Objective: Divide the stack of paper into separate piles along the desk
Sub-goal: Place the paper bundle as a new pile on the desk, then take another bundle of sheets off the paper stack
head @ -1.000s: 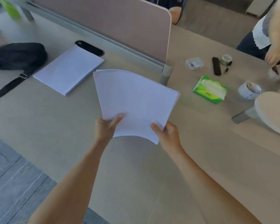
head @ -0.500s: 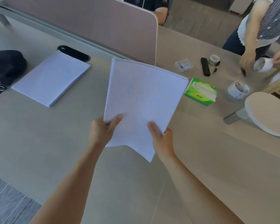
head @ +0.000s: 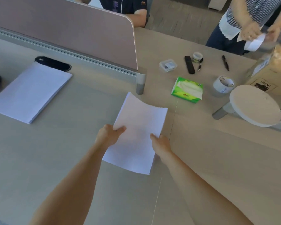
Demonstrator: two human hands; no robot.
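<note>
At the centre of the desk (head: 39, 159), a batch of paper (head: 136, 137) is held over the surface by both hands, one at each long edge. The left hand (head: 108, 136) pinches the left edge, thumb on top and fingers beneath; the right hand (head: 161, 146) pinches the right edge in the same way, slightly nearer the wearer. Both grips sit near the middle of the sheets' length, so the long axis of the batch runs away from the wearer, tilted a little to the right, towards the tissue pack (head: 187, 89). The far end curls upward and is unsupported; the near corner lies close to the desk, though whether it touches cannot be told. A first pile (head: 29, 93) already lies flat well to the left, just in front of the black cable slot (head: 53, 63) and beside the partition (head: 63, 30). The batch hangs clear of that pile and short of the partition post (head: 140, 83). Judged from this layout, the coming move is a straight lowering by both hands, neither hand nearer in any useful sense; the spot below is bare, so the second pile would stand apart from the first.
</note>
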